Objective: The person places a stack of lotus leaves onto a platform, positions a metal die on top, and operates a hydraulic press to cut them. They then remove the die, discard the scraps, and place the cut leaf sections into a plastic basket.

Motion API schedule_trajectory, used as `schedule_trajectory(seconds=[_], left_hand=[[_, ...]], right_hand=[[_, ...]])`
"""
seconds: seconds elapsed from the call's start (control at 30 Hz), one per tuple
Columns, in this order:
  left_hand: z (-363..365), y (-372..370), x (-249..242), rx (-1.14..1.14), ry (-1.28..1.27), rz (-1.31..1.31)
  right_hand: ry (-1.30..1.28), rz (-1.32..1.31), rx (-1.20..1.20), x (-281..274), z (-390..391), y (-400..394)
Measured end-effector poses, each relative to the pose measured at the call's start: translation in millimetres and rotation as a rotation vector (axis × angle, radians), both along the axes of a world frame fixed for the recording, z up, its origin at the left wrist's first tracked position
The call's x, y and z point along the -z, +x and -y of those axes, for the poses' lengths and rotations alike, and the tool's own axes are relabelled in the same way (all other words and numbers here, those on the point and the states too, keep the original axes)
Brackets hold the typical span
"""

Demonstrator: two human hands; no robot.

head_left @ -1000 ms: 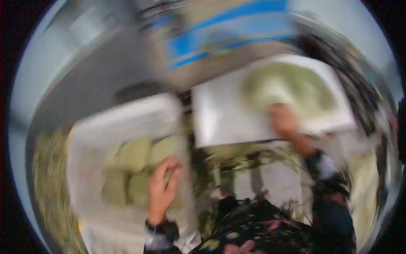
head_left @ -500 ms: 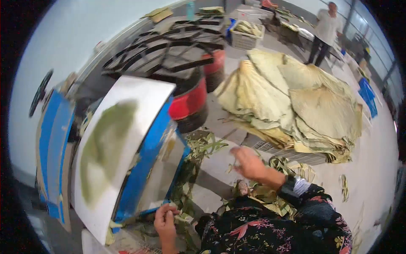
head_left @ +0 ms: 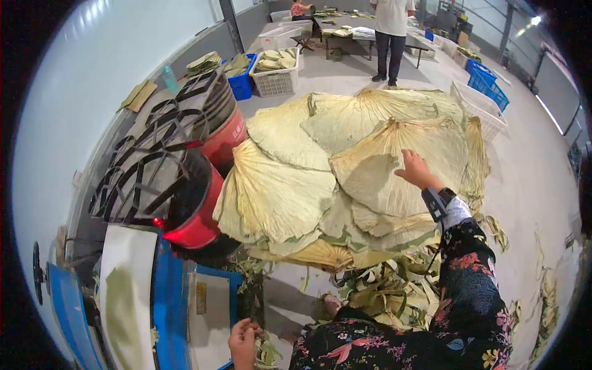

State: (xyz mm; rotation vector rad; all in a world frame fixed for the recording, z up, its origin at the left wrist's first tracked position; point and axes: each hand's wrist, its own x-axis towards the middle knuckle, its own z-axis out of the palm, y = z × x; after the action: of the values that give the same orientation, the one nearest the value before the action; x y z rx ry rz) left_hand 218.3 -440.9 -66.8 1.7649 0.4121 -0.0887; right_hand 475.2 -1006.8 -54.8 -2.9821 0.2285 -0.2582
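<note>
My right hand [head_left: 417, 170] reaches out over a large pile of dried lotus leaves [head_left: 364, 132], its fingers stretched apart and nothing in them. Beneath it is a folded, fan-shaped leaf [head_left: 376, 179] with a shadow across its surface. Low in the view, my left hand [head_left: 244, 343] has its fingers curled together beside the blue-edged machine [head_left: 206, 314]; I cannot tell what, if anything, is in them. On the machine's white board [head_left: 120, 246] shows a green stain [head_left: 120, 308]. Leaf trimmings [head_left: 394, 283] lie heaped below the pile.
Red drums [head_left: 200, 206] with black metal frames [head_left: 154, 160] stand at left. Behind are a white crate of leaves [head_left: 275, 71], a blue crate [head_left: 239, 83] and work tables [head_left: 348, 40]. A person [head_left: 390, 37] stands beyond the pile. Blue baskets [head_left: 487, 83] are at right.
My right hand has moved forward from near my body to over the leaf pile. The view has turned right, and my left hand stays low with curled fingers.
</note>
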Motion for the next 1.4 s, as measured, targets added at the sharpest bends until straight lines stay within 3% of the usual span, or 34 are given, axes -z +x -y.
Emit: schedule_trajectory(seconds=[0.03, 0.07, 0.17, 0.27, 0.3, 0.37, 0.4, 0.47, 0.6, 0.67, 0.7, 0.77, 0.8, 0.83, 0.9, 0.93, 1.0, 1.07, 1.1, 1.17, 1.2, 1.3, 1.33, 1.37, 1.4], left_hand=[[-1.8, 2.9, 7.6, 0.043, -0.013, -0.016], [-6.4, 4.7, 16.0, 0.166, 0.206, -0.002], [-6.2, 8.0, 31.0, 0.075, 0.034, -0.105], [-24.8, -4.8, 63.2, 0.075, 0.106, -0.183], [-12.9, 0.2, 43.8, 0.066, 0.108, -0.187], [8.2, 2.7, 4.5, 0.088, 0.164, -0.473], [4.7, -0.2, 13.9, 0.082, 0.164, -0.478], [-12.9, -20.6, 44.3, 0.239, 0.531, -0.344], [-13.9, -15.4, 69.9, 0.306, 0.567, -0.406], [-7.1, -11.2, 79.6, 0.259, 0.648, 0.08], [-1.7, -2.3, 70.2, 0.261, 0.652, 0.082], [6.9, 20.0, 46.6, 0.34, 0.433, -0.304], [9.0, 27.4, 38.7, 0.39, 0.483, -0.472], [1.5, 22.0, 51.3, 0.398, 0.481, -0.472], [-16.1, 9.1, 91.9, 0.614, 0.756, 0.055], [-10.2, 17.0, 87.7, 0.623, 0.746, 0.058], [15.8, 54.3, 63.3, 0.389, 0.389, -0.146], [31.9, 69.4, 54.9, 0.377, 0.355, -0.17], [42.5, 77.6, 47.8, 0.36, 0.32, -0.194], [73.1, 103.8, 0.0, 0.462, 0.177, -0.148], [80.5, 112.1, 2.8, 0.517, 0.053, -0.089], [111.4, 138.6, -23.1, 0.666, -0.388, 0.02], [122.3, 142.5, -20.5, 0.608, -0.662, 0.022], [130.9, 146.7, -12.5, 0.539, -0.936, 0.025], [136.8, 153.4, -15.0, 0.498, -1.047, 0.028]], right_hand=[[0.002, 0.003, 0.001, -8.7, 8.5, 10.9], [-0.026, -0.019, 0.016, -13.8, 17.8, 21.9], [-0.11, -0.006, 0.039, -16.2, 57.0, 65.3], [-0.184, -0.217, 0.057, -16.6, 89.9, 114.0], [-0.182, -0.218, 0.047, -14.0, 94.3, 125.7], [-0.164, -0.274, 0.004, -9.5, 103.5, 147.0], [-0.075, -0.284, 0.013, 3.7, 112.3, 164.6], [-0.081, -0.369, -0.008, 7.4, 127.5, 176.7], [-0.013, -0.437, 0.024, 20.9, 151.0, 191.1], [-0.011, -0.325, 0.128, 61.6, 186.3, 211.3], [-0.006, -0.324, 0.13, 40.7, 166.3, 203.3], [-0.176, -0.517, -0.027, -1.9, 127.4, 183.4], [-0.175, -0.522, -0.02, -3.6, 125.6, 178.7], [-0.139, -0.502, -0.017, -7.7, 123.9, 173.9], [-0.114, -0.478, -0.008, -31.3, 105.9, 161.7], [-0.157, -0.458, -0.001, -62.3, 77.8, 144.6], [-0.197, -0.441, 0.013, -114.1, 36.3, 112.6], [-0.265, -0.131, -0.106, -156.9, 5.3, 88.4], [-0.265, -0.124, -0.106, -175.0, -10.7, 73.1], [-0.39, 0.499, -0.31, -198.6, -49.0, 32.4], [-0.397, 0.594, -0.314, -204.2, -75.3, 9.4], [-0.522, 0.719, -0.298, -165.5, -133.8, -50.7], [-0.487, 0.775, -0.392, -142.4, -153.3, -64.6], [-0.363, 0.624, -0.47, -126.1, -176.3, -84.9], [-0.265, 0.564, -0.604, -105.9, -193.1, -99.1]])
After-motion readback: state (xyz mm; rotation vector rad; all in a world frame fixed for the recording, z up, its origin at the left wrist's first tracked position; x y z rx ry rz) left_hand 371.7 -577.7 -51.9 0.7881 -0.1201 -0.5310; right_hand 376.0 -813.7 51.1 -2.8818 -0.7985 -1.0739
